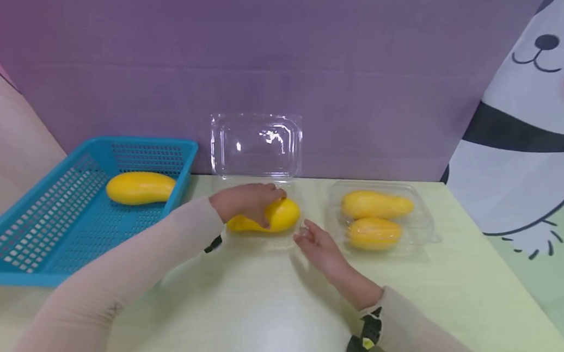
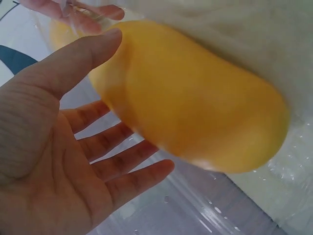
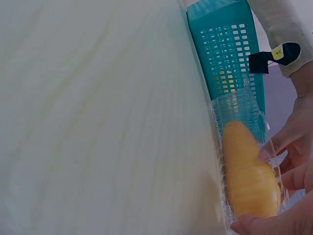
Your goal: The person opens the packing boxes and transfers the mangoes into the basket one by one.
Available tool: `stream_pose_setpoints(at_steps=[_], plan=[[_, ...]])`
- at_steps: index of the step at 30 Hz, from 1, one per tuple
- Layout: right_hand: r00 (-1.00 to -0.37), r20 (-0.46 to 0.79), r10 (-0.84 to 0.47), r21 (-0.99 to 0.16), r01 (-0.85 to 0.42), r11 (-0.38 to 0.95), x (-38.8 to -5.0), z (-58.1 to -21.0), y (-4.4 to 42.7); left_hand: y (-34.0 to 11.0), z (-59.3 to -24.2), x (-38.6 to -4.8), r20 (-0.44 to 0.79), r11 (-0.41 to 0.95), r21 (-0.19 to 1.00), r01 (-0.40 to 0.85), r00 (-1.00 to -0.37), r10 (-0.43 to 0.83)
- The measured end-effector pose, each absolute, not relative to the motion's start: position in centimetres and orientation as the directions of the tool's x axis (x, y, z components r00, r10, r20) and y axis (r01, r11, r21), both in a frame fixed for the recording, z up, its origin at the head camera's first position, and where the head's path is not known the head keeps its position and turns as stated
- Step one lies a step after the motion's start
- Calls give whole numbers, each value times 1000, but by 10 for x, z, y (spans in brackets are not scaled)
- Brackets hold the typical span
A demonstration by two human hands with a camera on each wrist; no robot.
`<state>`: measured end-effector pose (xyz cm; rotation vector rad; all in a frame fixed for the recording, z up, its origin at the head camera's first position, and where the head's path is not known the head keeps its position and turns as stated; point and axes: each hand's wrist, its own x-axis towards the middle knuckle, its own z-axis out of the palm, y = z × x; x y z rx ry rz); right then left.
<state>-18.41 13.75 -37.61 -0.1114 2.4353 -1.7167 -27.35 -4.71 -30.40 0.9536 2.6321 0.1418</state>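
A smooth, long yellow fruit (image 1: 285, 215) lies in an open clear plastic clamshell box (image 3: 239, 103), whose lid (image 1: 257, 144) stands upright against the backdrop. My left hand (image 1: 253, 202) is over this fruit, the thumb at its near side and the fingers fairly straight along the far side; the left wrist view shows the palm facing the fruit (image 2: 190, 98). At the box's right end is my right hand (image 1: 323, 252), thumb and fingers pinching the clear plastic edge. In the right wrist view its thumb (image 3: 259, 225) presses against the rim.
On the left stands a blue perforated basket (image 1: 73, 278) with one yellow fruit (image 1: 138, 188) in it. Right of the open box, another clear box (image 1: 423, 229) holds two yellow fruits (image 1: 375, 234). A purple backdrop (image 1: 386, 96) rises behind the pale table (image 1: 252, 316).
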Motion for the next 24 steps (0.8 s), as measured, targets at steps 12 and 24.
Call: stream_pose_setpoints(at_steps=[12,24], plan=[[-986,-71,-149,-933,13,359,-184,-374,138,-45,-310,-278,-261,782,214,585,-737,623],[-986,-80,-145,-930,21,367,-183,-375,138,-43,-316,-281,-266,800,174,574,-755,599]])
